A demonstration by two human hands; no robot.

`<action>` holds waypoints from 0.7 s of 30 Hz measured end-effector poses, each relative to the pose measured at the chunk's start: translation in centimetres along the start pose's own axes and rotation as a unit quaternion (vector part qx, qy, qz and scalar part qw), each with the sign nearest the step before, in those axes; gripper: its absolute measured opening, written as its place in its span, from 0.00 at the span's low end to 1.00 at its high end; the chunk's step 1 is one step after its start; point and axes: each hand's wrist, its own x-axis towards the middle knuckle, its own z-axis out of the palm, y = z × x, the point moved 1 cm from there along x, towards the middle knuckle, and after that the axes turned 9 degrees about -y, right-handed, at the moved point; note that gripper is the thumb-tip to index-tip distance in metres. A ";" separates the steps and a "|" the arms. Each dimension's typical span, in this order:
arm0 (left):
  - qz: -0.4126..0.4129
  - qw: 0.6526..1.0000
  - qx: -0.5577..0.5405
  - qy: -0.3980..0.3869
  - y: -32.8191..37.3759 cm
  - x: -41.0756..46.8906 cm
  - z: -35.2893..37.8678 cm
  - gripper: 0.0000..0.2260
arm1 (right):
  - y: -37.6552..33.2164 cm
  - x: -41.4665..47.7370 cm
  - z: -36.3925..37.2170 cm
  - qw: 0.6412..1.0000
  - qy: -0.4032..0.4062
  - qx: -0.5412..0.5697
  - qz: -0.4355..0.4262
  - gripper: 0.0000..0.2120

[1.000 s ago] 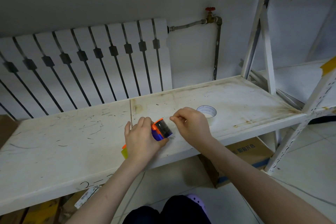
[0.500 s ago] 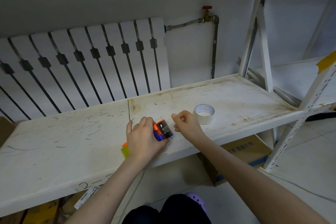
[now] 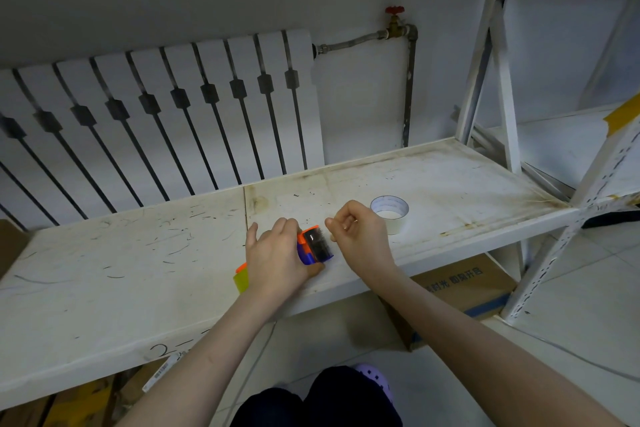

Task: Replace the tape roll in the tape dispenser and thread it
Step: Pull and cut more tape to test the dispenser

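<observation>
Dim, flat indoor light with a cool grey cast, no hard source visible. Soft shadow under the shelf [image 3: 138, 288] onto the floor, faint shadows beneath both hands. No real glare; only a small highlight on the tape dispenser [image 3: 317, 244]. Wide-angle distortion: the radiator [image 3: 166, 114] fans out and the rack posts [image 3: 485, 45] lean. Centre is sharp, edges slightly soft, upper wall washed out and featureless.

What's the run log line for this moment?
left hand: holds dispenser | right hand: pinched, by dispenser | tape roll: flat on shelf
</observation>
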 end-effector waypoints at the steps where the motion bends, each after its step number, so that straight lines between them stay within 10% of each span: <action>1: -0.001 1.000 0.000 0.001 0.0 0.0 -0.1 0.22 | -0.1 0.0 0.1 1.000 -0.001 -0.020 -0.023 0.08; 8: 0.003 1.000 -0.003 0.016 0.0 -0.3 0.3 0.22 | 1.6 -0.4 0.2 0.996 0.032 0.068 0.052 0.08; 13: -0.009 0.999 -0.007 0.029 -0.4 0.4 0.1 0.23 | 0.5 -1.8 1.0 0.983 0.039 -0.037 -0.174 0.06; 21: -0.008 0.998 -0.029 0.049 -0.4 -0.3 -0.2 0.23 | 2.0 -0.1 0.6 0.995 0.058 0.075 0.030 0.08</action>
